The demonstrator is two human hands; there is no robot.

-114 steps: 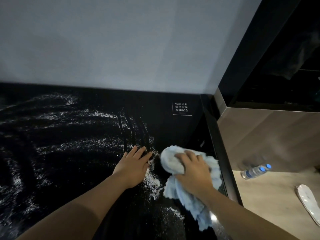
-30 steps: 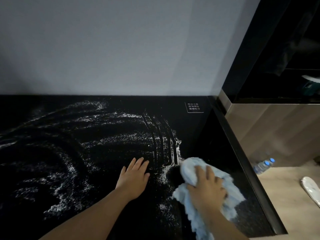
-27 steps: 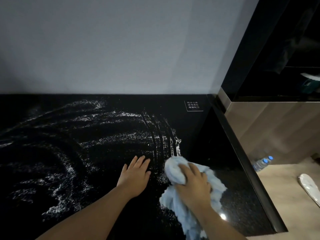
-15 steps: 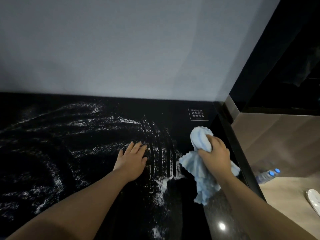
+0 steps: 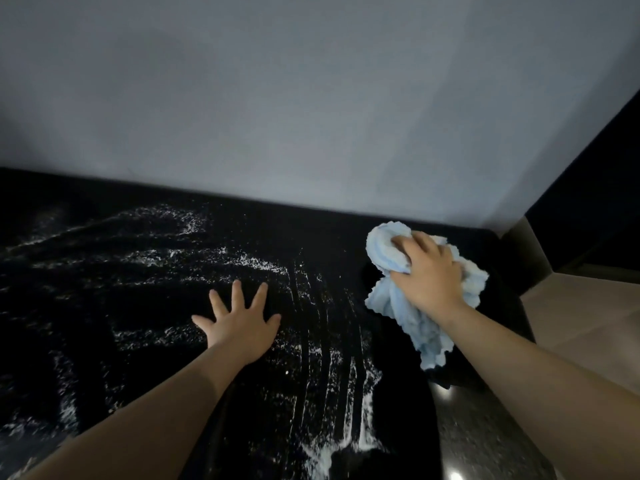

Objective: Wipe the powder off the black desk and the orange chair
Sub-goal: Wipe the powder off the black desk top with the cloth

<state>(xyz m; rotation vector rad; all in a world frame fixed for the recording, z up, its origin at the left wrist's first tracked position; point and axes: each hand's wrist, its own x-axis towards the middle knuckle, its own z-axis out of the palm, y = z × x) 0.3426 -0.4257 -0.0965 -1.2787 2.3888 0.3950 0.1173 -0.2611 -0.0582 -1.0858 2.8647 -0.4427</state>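
Head-camera view, looking down on a black bench (image 5: 346,237) set against a plain grey wall (image 5: 311,98).

White powder (image 5: 332,368) spread over much of the bench. Thin streaks and swirls from 9 o'clock through to the centre. Straight parallel lines just right of centre, running from 12 toward 6 o'clock. A thicker clump at 6 o'clock, near the bottom edge of the view.

Left hand (image 5: 242,327) near the middle of the view, palm down and flat on the bench. Grip spread wide, holding nothing, with powder on all sides.

Right hand (image 5: 431,275) at 2 o'clock from the left hand and well apart from it, near the far right corner of the bench by the wall. Grip curled tight round a bunched pale blue cloth (image 5: 412,323). A wad of it bulging past the fingers at 11 o'clock, a loose tail hanging toward 6 o'clock. Hard to tell whether the cloth is touching the bench or lifted just clear of it.

Bench beside and below the cloth, from 3 to 5 o'clock, dark and mostly free of powder. Orange chair not in view.

Probably partway through the bench step: right-hand strip wiped, centre and 9 o'clock side not yet done, chair not begun.

Likely next move: cloth pressed down at the 12 o'clock end of the parallel lines, then a firm sweep overlapping the wiped strip. Left hand to lift or shift aside first, being in the path. Better to gather powder into the cloth than to push it off the near edge.
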